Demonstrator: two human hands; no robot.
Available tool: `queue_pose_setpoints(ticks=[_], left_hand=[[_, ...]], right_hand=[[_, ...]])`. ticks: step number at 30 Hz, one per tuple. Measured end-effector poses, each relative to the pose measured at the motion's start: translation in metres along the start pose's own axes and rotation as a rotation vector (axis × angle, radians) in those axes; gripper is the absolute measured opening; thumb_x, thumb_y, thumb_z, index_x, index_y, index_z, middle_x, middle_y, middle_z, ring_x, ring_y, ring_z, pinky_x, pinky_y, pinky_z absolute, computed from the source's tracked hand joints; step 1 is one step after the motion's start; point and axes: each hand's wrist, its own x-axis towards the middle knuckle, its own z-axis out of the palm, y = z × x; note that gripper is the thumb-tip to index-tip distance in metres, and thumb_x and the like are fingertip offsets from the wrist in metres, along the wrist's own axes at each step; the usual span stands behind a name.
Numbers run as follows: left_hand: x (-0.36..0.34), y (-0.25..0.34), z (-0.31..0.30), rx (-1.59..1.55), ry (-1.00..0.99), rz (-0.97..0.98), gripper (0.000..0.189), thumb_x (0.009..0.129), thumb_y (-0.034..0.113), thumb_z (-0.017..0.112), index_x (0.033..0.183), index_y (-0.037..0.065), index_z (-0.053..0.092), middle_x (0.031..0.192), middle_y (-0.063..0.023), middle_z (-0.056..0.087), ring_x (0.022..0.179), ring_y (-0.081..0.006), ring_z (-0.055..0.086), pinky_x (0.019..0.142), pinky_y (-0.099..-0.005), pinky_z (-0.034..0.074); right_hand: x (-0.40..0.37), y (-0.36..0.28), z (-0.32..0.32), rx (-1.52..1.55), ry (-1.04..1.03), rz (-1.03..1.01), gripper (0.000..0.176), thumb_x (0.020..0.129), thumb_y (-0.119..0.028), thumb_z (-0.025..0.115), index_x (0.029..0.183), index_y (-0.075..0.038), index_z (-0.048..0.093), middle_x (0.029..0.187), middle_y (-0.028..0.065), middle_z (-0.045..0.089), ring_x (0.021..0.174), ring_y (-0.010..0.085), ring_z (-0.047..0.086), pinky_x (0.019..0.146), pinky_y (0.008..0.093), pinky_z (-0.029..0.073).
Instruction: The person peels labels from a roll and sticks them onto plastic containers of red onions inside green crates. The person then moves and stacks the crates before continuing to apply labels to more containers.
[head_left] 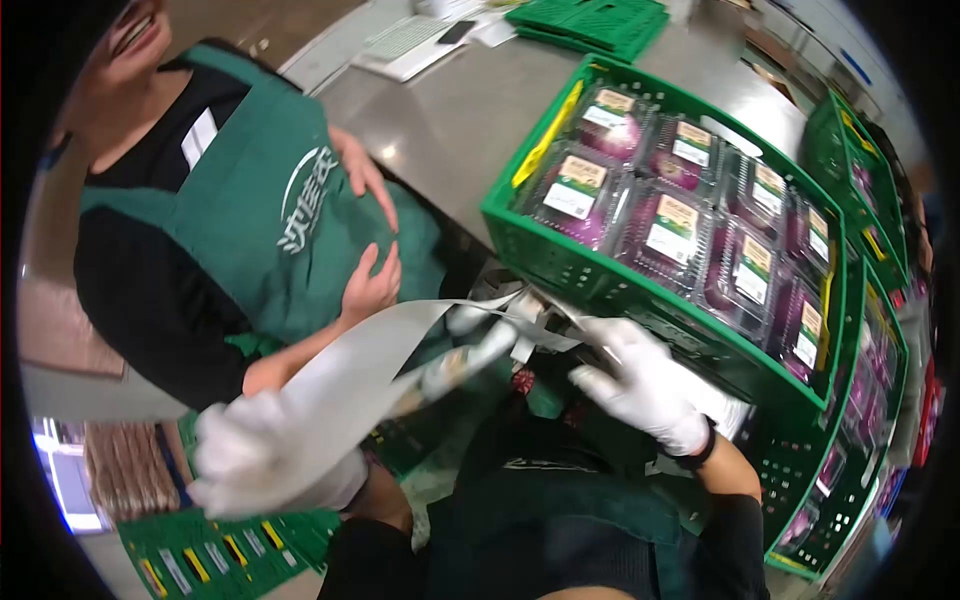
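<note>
My left hand (245,455), in a white glove and smeared by motion, grips a wide white strip (350,370) that looks like label backing paper. The strip curves up and across to the middle of the view, where its far end narrows near my right hand (640,385). That hand, also white-gloved, is closed around what looks like a pair of scissors (590,338), its blades pointing up and left to the strip's end. Whether the blades touch the strip cannot be made out. Below the strip, a pale long object (465,362) is blurred.
A green crate (640,285) of clear-lidded packs with purple produce stands at the right, above other crates (800,480). A co-worker in a green apron (300,200) stands at the left, hands before the waist. Folded green crates (215,555) lie lower left.
</note>
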Motion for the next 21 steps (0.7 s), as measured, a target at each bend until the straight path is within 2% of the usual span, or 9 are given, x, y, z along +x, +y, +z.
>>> queue_pose_setpoints(ticks=[3,6,7,9,11,13,15,18,21], left_hand=[[0.019,0.052,-0.031,0.003,0.009,0.217,0.018,0.085,0.022,0.053,0.085,0.004,0.053,0.076,-0.0057,0.049,0.066,-0.0171,0.048,0.06,-0.029,0.04],[0.02,0.082,-0.046,0.033,-0.017,0.281,0.023,0.087,0.028,0.052,0.084,0.005,0.052,0.074,-0.0045,0.046,0.063,-0.0156,0.044,0.058,-0.0276,0.038],[0.019,0.081,-0.049,0.051,-0.021,0.262,0.025,0.087,0.03,0.052,0.083,0.006,0.051,0.074,-0.0041,0.045,0.062,-0.0151,0.043,0.057,-0.0271,0.037],[0.014,0.063,-0.051,0.087,-0.026,0.178,0.029,0.088,0.035,0.051,0.082,0.007,0.051,0.072,-0.0033,0.043,0.06,-0.0141,0.04,0.055,-0.0262,0.035],[0.004,0.042,-0.055,0.104,-0.033,0.104,0.033,0.089,0.039,0.051,0.082,0.007,0.05,0.071,-0.0025,0.041,0.058,-0.0131,0.038,0.053,-0.0252,0.034],[0.001,0.024,-0.061,0.108,-0.062,0.035,0.036,0.09,0.044,0.05,0.081,0.008,0.049,0.07,-0.0017,0.039,0.057,-0.0121,0.036,0.052,-0.0243,0.032],[0.003,0.014,-0.071,0.117,-0.067,-0.025,0.04,0.091,0.048,0.049,0.08,0.009,0.048,0.068,-0.0009,0.037,0.055,-0.0111,0.033,0.05,-0.0233,0.031],[-0.004,0.015,-0.09,0.177,0.014,-0.068,0.042,0.094,0.045,0.044,0.076,0.008,0.05,0.075,-0.0032,0.041,0.059,-0.0121,0.04,0.054,-0.0254,0.035],[0.001,0.015,-0.108,0.156,-0.037,-0.04,0.042,0.093,0.046,0.044,0.078,0.007,0.051,0.076,-0.0028,0.042,0.058,-0.0107,0.036,0.052,-0.0234,0.032]], right_hand=[[0.024,-0.007,0.072,0.039,-0.137,-0.248,0.072,0.072,-0.024,0.071,0.131,-0.002,0.038,0.13,0.0198,0.042,0.12,0.036,0.04,0.1,0.0447,0.034],[0.032,-0.014,0.144,0.053,-0.205,-0.222,0.069,0.073,-0.023,0.068,0.131,-0.001,0.038,0.128,0.0192,0.045,0.117,0.0359,0.042,0.098,0.0444,0.036],[0.029,-0.009,0.169,0.043,-0.173,-0.242,0.056,0.073,-0.021,0.066,0.121,0.001,0.047,0.116,0.0186,0.053,0.11,0.0339,0.049,0.093,0.0436,0.039],[0.018,0.004,0.199,0.066,-0.291,-0.156,0.038,0.073,-0.02,0.064,0.105,-0.001,0.056,0.099,0.0161,0.059,0.096,0.0323,0.057,0.084,0.0423,0.045],[-0.003,0.026,0.206,-0.164,-0.406,0.02,0.028,0.072,-0.02,0.063,0.094,-0.003,0.058,0.089,0.0143,0.06,0.085,0.0312,0.06,0.075,0.0408,0.048],[-0.028,0.068,0.231,-0.041,-0.008,0.134,0.028,0.071,-0.019,0.064,0.095,-0.004,0.059,0.087,0.0144,0.061,0.081,0.0316,0.061,0.072,0.0397,0.05],[-0.036,0.081,0.229,0.027,0.102,0.274,0.028,0.073,-0.017,0.064,0.097,-0.003,0.06,0.086,0.0145,0.062,0.08,0.0311,0.061,0.073,0.0381,0.05],[-0.042,0.053,0.22,0.131,0.039,0.332,0.02,0.079,-0.015,0.063,0.094,-0.002,0.064,0.081,0.0144,0.065,0.071,0.0309,0.063,0.066,0.0361,0.051],[-0.051,0.014,0.237,0.173,-0.242,0.467,0.024,0.083,-0.021,0.063,0.095,-0.001,0.065,0.074,0.0144,0.066,0.064,0.027,0.065,0.061,0.0334,0.05]])
